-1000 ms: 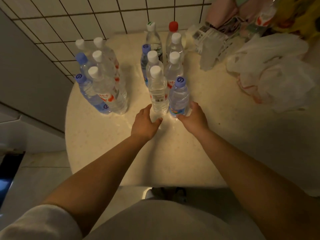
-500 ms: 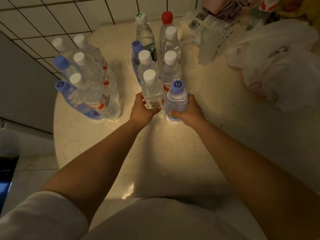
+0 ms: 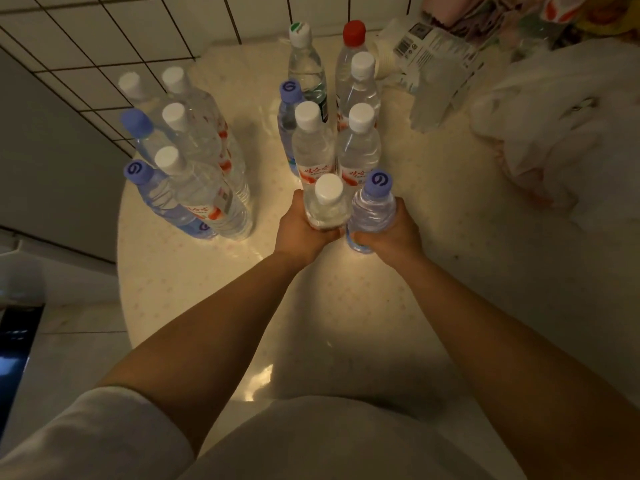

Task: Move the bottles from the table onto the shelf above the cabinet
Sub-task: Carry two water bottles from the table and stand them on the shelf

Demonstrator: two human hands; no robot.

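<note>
My left hand (image 3: 300, 233) is wrapped around a clear white-capped bottle (image 3: 327, 206), held upright and raised toward me. Beside it, my right hand (image 3: 391, 235) grips a purple-capped bottle (image 3: 374, 206), also upright and lifted. Right behind them a cluster of several bottles (image 3: 332, 133) stands on the round pale table (image 3: 346, 306), with white, purple, green and red caps. A second group of several bottles (image 3: 183, 161) stands at the table's left edge. No shelf or cabinet shows in this view.
A white plastic bag (image 3: 561, 133) lies crumpled at the table's right. A printed plastic package (image 3: 429, 71) lies at the back right. A tiled wall (image 3: 121, 36) borders the table behind and to the left. A dark appliance edge (image 3: 14, 351) sits low on the left.
Both hands went from resting at the bottle bases to closing around them. The two front bottles have risen off the table toward me.
</note>
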